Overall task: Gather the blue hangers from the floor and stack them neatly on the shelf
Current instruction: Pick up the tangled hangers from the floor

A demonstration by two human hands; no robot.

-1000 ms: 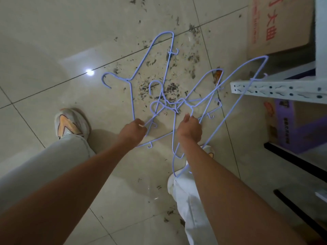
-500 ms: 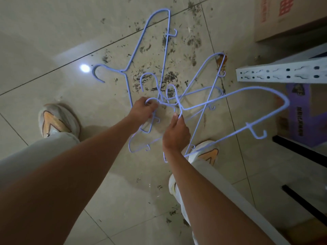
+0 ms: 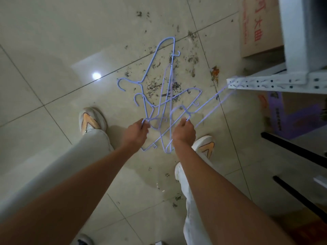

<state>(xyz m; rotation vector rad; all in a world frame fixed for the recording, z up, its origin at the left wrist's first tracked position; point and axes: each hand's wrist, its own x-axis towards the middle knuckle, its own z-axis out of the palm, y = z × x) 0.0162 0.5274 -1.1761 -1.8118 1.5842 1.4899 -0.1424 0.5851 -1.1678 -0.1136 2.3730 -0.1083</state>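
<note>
Beside the shelf (image 3: pixel 276 82), over dirty floor (image 3: pixel 53 50), a person is gripping tangled hangers (image 3: pixel 164 96), left hand (image 3: pixel 136 133) and right hand (image 3: pixel 184 132) both closed on wire, likely needing hooks aligned before stacking.

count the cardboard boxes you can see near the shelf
2. A brown box with red print stands on the floor at top right, behind the white shelf rail. A purple box sits below that rail. More may be hidden behind the shelving.
</note>
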